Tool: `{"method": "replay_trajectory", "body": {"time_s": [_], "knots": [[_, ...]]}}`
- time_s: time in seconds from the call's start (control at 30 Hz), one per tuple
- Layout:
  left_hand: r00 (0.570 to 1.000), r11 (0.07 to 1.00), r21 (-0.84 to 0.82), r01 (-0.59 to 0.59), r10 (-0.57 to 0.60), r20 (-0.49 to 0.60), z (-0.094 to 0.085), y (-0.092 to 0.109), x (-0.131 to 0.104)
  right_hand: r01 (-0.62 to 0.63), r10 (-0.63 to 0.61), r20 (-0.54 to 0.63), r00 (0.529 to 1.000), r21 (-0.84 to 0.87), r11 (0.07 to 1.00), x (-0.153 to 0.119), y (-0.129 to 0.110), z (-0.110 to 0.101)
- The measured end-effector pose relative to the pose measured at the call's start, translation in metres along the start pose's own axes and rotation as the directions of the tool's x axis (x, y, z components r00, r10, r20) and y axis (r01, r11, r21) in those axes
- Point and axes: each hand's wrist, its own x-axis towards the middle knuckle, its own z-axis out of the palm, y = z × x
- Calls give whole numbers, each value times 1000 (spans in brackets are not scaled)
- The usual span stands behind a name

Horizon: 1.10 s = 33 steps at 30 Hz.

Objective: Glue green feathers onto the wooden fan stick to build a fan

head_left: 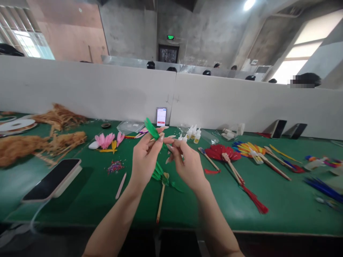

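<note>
Over the middle of the table, my left hand (pixel 147 157) pinches a green feather (pixel 151 129), its broad tip pointing up and to the left. My right hand (pixel 187 160) closes its thumb and fingers at the feather's lower end, close to my left fingertips; the exact grip there is partly hidden. Below both hands lies a fan with green feathers (pixel 158 170) and a thin wooden handle (pixel 160 203) pointing towards me. Its upper part is hidden by my hands. A loose green feather (pixel 177 187) rests to the right of it.
White glue bottles (pixel 193 132) stand behind my right hand. To the right lie a red feather fan (pixel 222 153) and a yellow-orange one (pixel 249 150). Pink feathers (pixel 105 141), small beads (pixel 115 166), a pink tool (pixel 121 185) and a phone (pixel 53 180) lie left.
</note>
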Motion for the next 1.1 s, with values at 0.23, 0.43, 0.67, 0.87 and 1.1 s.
{"method": "replay_trajectory", "body": {"time_s": [0.23, 0.43, 0.67, 0.87, 1.1], "knots": [[980, 995, -91, 39, -55, -189, 0, 32, -92, -293, 337, -9, 942, 474, 831, -77, -55, -3], [993, 998, -34, 55, -58, -103, -1, 66, -146, -347, 386, 68, 920, 598, 722, -131, -99, -24], [989, 997, 62, 46, -54, 139, -20, 95, -187, -238, 226, 75, 971, 324, 915, -171, -128, -49], [955, 989, -42, 142, -126, 268, -26, 104, -198, -164, 78, 210, 975, 429, 888, -182, -136, -61], [985, 994, -55, 93, -84, 152, -15, 109, -210, -216, 206, 74, 976, 482, 849, -194, -145, -53]]}}
